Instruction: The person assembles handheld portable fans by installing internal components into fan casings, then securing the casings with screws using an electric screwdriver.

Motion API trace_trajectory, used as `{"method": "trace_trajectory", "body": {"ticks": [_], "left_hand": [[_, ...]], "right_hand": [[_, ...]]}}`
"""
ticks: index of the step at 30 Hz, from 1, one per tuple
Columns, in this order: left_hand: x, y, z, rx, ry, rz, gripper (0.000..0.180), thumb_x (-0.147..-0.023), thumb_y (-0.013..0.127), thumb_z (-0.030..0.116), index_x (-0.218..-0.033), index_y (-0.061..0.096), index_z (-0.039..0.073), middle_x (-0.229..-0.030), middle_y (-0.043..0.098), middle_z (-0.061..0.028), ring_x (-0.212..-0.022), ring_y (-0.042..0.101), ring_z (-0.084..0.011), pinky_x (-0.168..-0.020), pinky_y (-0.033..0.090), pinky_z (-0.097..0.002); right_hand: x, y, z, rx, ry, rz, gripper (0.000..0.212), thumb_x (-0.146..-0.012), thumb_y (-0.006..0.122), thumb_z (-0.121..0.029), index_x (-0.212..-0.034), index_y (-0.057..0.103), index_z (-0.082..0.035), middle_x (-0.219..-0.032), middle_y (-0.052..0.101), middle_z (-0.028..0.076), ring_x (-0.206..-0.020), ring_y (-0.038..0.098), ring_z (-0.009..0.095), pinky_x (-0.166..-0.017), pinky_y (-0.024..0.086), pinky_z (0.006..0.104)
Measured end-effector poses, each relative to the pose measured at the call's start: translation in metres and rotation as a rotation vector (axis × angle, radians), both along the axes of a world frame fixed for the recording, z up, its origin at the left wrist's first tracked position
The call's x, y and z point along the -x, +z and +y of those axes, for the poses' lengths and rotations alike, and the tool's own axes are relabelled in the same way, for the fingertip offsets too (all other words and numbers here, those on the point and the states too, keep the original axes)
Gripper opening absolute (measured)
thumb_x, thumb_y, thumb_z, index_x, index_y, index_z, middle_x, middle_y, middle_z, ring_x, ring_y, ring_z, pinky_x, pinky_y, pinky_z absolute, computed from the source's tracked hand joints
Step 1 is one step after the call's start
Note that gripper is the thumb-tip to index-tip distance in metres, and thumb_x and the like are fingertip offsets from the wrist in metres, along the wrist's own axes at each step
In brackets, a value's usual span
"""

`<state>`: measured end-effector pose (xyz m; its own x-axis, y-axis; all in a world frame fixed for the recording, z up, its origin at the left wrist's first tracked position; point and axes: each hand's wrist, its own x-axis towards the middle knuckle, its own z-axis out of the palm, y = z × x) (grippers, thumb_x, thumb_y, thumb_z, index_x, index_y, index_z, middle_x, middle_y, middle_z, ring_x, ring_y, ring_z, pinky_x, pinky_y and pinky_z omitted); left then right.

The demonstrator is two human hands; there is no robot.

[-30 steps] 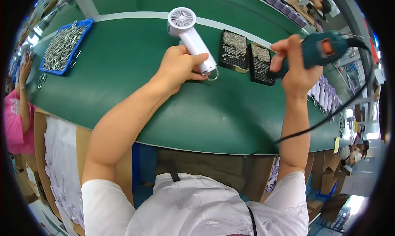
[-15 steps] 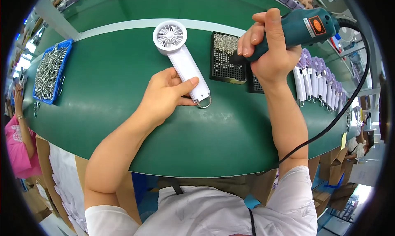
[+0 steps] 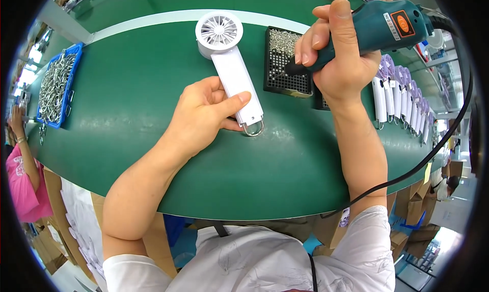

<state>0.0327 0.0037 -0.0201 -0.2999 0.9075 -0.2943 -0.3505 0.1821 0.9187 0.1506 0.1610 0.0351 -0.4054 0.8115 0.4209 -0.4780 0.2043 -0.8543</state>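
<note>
My left hand (image 3: 206, 108) is closed round the handle of a white handheld fan (image 3: 237, 78), thumb across its front. The fan's round grille points away from me, and a metal loop (image 3: 253, 129) hangs at the near end of the handle. In my right hand (image 3: 346, 62) is a teal electric screwdriver (image 3: 384, 27), its dark nose pointing left. The tip reaches over a black screw tray (image 3: 288, 62) with rows of holes. Small silver screws fill the far part of that tray. Whether a screw sits on the bit is too small to tell.
A blue tray (image 3: 69, 101) of metal loops stands at the left. Several finished-looking white and purple fans (image 3: 400, 93) lie in a row at the right. A second black tray (image 3: 321, 101) is partly hidden by my wrist. The black cord (image 3: 407, 177) crosses my right forearm. Co-workers sit at both sides.
The fan's head has swung slightly to the right and away from me in my left hand. My right hand still holds the screwdriver over the screw tray. The view has shifted a little.
</note>
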Motion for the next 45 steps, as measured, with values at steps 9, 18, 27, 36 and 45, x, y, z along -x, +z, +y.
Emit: {"method": "trace_trajectory", "body": {"ticks": [9,18,27,36,45], "left_hand": [[-0.001,0.001,0.000,0.000,-0.005,0.023,0.032,-0.099,0.067,0.015,-0.118,0.059,-0.009,-0.100,0.073,-0.0137,-0.088,0.074,-0.0186,-0.072,0.063,-0.0311],[-0.001,0.003,0.001,0.022,0.010,0.048,0.034,-0.098,0.067,0.015,-0.119,0.059,-0.010,-0.101,0.073,-0.0149,-0.088,0.074,-0.0209,-0.073,0.063,-0.0325],[0.001,0.003,0.003,0.076,0.048,0.031,0.037,-0.097,0.068,0.014,-0.121,0.058,-0.012,-0.101,0.072,-0.0179,-0.089,0.074,-0.0253,-0.074,0.064,-0.0362],[0.003,0.001,0.004,0.061,0.028,0.069,0.034,-0.101,0.065,0.020,-0.116,0.059,-0.009,-0.098,0.072,-0.0166,-0.081,0.073,-0.0230,-0.074,0.064,-0.0356],[0.005,0.003,0.004,0.064,0.044,0.018,0.031,-0.098,0.067,0.015,-0.114,0.061,-0.011,-0.097,0.072,-0.0156,-0.085,0.074,-0.0231,-0.071,0.064,-0.0354]], "right_hand": [[0.001,-0.005,0.001,-0.026,0.002,-0.019,0.029,-0.102,0.067,-0.023,-0.090,0.060,0.003,-0.058,0.053,0.007,-0.040,0.052,0.017,-0.040,0.047,0.0329],[0.006,-0.009,0.006,-0.278,0.041,-0.053,0.015,-0.098,0.070,-0.010,-0.095,0.063,0.003,-0.063,0.058,0.007,-0.044,0.055,0.016,-0.043,0.048,0.0322],[-0.007,-0.008,0.011,-0.184,0.124,0.137,0.021,-0.102,0.065,-0.017,-0.097,0.065,0.003,-0.062,0.054,0.004,-0.044,0.052,0.017,-0.043,0.046,0.0353],[-0.023,0.012,-0.009,-0.220,0.478,0.154,0.042,-0.112,0.040,-0.039,-0.111,0.067,-0.007,-0.067,0.048,-0.001,-0.045,0.044,0.012,-0.046,0.043,0.0317],[-0.023,0.005,-0.018,-0.259,0.533,0.126,0.041,-0.113,0.037,-0.036,-0.116,0.063,-0.006,-0.069,0.050,0.000,-0.046,0.046,0.013,-0.046,0.046,0.0321]]}}
